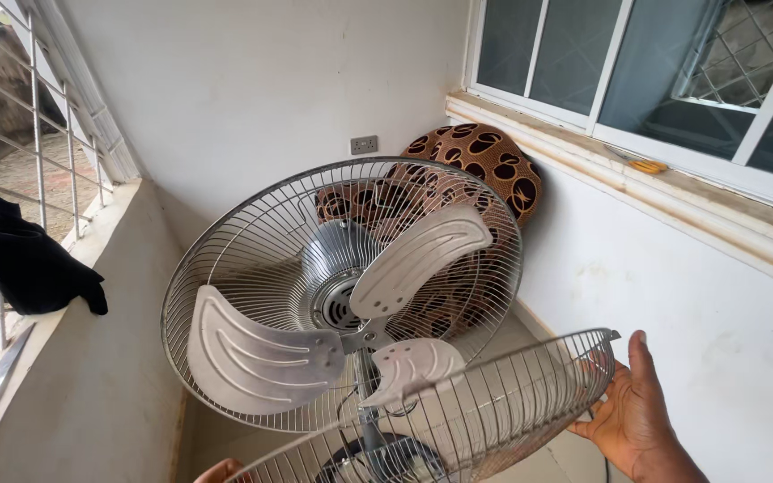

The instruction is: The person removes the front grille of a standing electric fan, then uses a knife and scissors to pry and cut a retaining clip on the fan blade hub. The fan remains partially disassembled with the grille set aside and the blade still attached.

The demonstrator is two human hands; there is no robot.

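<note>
A: Position of right hand?
B: Low at right of view, palm toward the detached front grille, fingers spread and curled behind its rim, thumb raised clear above it. Gripping the grille at its right edge.

A: Left hand?
B: Barely visible at bottom edge, only a fingertip or knuckle showing, touching the grille's lower left rim. Cannot tell whether closed around the wire.

A: Orientation of front grille?
B: Tilted, concave side upward, held between both hands just below and in front of the fan blades. Separated from the rear grille.

A: Fan condition?
B: Three metal blades exposed on the hub, rear grille in place around the motor housing. Base partly seen through the held grille.

A: Surroundings?
B: Patterned brown cushion behind the fan in the corner, wall socket above. Black cloth on left ledge, by window bars. Glazed window at upper right.
</note>
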